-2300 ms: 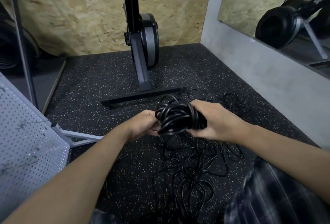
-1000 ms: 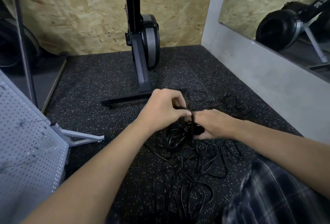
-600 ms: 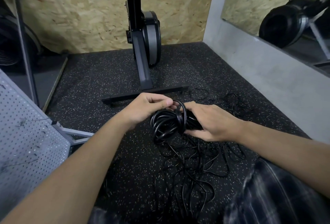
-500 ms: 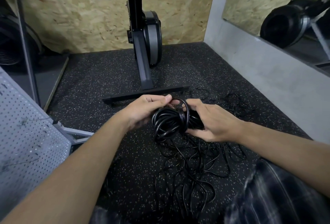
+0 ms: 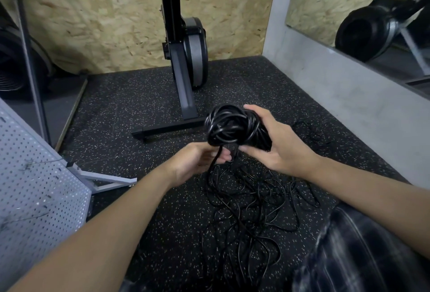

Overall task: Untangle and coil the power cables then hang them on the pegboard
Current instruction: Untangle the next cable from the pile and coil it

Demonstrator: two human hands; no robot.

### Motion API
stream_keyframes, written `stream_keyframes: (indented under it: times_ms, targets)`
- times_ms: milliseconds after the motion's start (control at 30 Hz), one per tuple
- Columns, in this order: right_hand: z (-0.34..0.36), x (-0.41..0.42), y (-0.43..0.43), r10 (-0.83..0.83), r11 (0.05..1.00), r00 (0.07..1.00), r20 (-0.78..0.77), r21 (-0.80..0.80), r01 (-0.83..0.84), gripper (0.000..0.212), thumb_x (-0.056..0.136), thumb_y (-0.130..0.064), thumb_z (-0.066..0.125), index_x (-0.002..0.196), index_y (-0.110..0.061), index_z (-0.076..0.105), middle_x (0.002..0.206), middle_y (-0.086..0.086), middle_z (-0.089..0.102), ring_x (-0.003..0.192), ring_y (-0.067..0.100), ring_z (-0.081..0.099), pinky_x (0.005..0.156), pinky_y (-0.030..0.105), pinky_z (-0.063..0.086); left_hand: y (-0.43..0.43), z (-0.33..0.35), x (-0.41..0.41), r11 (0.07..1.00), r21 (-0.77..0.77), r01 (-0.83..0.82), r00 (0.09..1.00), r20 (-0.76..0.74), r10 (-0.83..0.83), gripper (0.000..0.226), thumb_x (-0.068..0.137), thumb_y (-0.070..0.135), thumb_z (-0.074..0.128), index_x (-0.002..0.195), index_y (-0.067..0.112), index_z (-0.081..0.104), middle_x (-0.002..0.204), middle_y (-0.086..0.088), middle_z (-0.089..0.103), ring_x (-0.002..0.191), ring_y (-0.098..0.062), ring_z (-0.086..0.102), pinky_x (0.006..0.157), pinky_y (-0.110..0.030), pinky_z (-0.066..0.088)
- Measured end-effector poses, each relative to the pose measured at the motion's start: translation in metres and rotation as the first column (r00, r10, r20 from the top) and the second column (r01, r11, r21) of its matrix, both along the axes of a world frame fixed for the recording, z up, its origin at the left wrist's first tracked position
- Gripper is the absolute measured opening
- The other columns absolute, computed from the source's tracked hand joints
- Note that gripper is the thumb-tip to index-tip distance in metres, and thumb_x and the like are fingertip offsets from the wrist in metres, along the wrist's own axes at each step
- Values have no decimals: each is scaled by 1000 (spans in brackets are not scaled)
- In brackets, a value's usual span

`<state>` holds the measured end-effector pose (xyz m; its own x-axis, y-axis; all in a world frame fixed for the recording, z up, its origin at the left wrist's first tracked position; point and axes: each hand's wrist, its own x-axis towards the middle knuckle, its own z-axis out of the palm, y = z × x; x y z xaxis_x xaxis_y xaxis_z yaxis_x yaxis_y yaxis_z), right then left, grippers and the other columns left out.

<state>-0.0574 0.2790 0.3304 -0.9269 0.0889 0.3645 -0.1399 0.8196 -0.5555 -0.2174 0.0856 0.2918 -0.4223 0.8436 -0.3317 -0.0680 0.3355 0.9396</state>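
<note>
Head camera, looking down at a speckled rubber floor (image 5: 116,110): a person works at the centre of the frame on a bundle of black power cable. The right hand (image 5: 277,149) is wrapped around a thick coil (image 5: 232,126), thumb on top and fingers underneath, holding it up clear of the floor. The left hand (image 5: 197,163), just below and to the left of the coil, has its fingers curled around a single strand that drops from the bundle towards the floor.

Below the hands, in the lower middle of the frame, a loose tangle of cables (image 5: 251,210) sprawls across the floor in overlapping loops, with a few more strands trailing off towards the right. How many separate cables are in it cannot be told.

A grey pegboard (image 5: 35,187) leans at the left edge of the frame, well apart from the coil; thin wire hooks show on it, and no cable hangs on the part in view. An exercise machine (image 5: 186,59) stands at upper centre.

By the look of it, the job is at an early-to-middle stage: one coil is largely wound, the floor tangle remains to be sorted and coiled, and no hanging has begun.
</note>
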Motion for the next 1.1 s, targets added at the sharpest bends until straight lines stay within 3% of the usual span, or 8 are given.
stream_keyframes:
  times_ms: [200,333,400,500,667,800,1000,1100]
  targets:
    - [-2,-3,7,-201,967,980,3,-160,199,81,95,-27,76,157,-21,26,129,-18,59,114,-12,58,98,3,38,14,-9,18,994,-95,45,893,-442,-83,39,113,38,39,98,20,70,64,-2,54,56,-15,56,66,-31,46]
    - [-10,-8,23,-352,929,930,106,-76,361,78,96,-19,72,156,-22,23,105,-7,61,68,8,62,75,23,46,29,2,33,992,-126,0,766,-637,-81,39,113,33,41,91,16,69,60,6,51,50,-12,41,53,-27,37]
    - [-15,-9,36,-399,916,896,196,39,400,74,94,-16,71,152,-20,26,99,-2,62,75,9,61,73,28,48,36,13,41,992,-123,-20,714,-697,-72,42,113,30,41,90,10,69,61,6,53,50,-10,44,47,-16,32]
    - [-22,-13,41,-455,882,838,303,286,375,65,93,-18,71,144,-21,31,122,10,61,99,31,65,84,46,55,42,24,55,986,-166,29,643,-752,-145,44,112,29,41,86,7,69,66,0,61,54,-16,55,53,-22,41]
    - [-35,-22,29,-485,837,778,398,470,281,51,95,-20,70,133,-12,37,124,11,58,111,36,63,77,43,48,46,23,75,949,-286,135,499,-807,-314,33,106,28,50,79,11,59,76,-7,62,70,-29,60,66,-34,47]
    - [-32,-22,27,-492,816,786,374,512,267,46,96,-28,70,128,-13,40,124,7,58,112,34,63,75,41,43,39,28,65,979,-168,118,492,-846,-205,28,105,28,54,82,15,61,72,1,60,61,-18,57,61,-31,42]
    - [-27,-20,13,-327,834,829,453,552,28,48,96,-33,70,132,-19,42,126,2,59,113,28,65,78,40,47,29,39,40,995,-8,103,253,-967,-34,20,103,39,62,99,22,73,92,7,71,87,-17,65,75,-39,55]
    - [-22,-17,7,-181,861,853,489,498,-102,51,95,-37,71,138,-21,47,129,-1,60,116,24,63,91,43,53,29,40,29,994,99,56,313,-947,76,18,92,43,75,91,25,74,90,12,71,88,-11,65,78,-40,55]
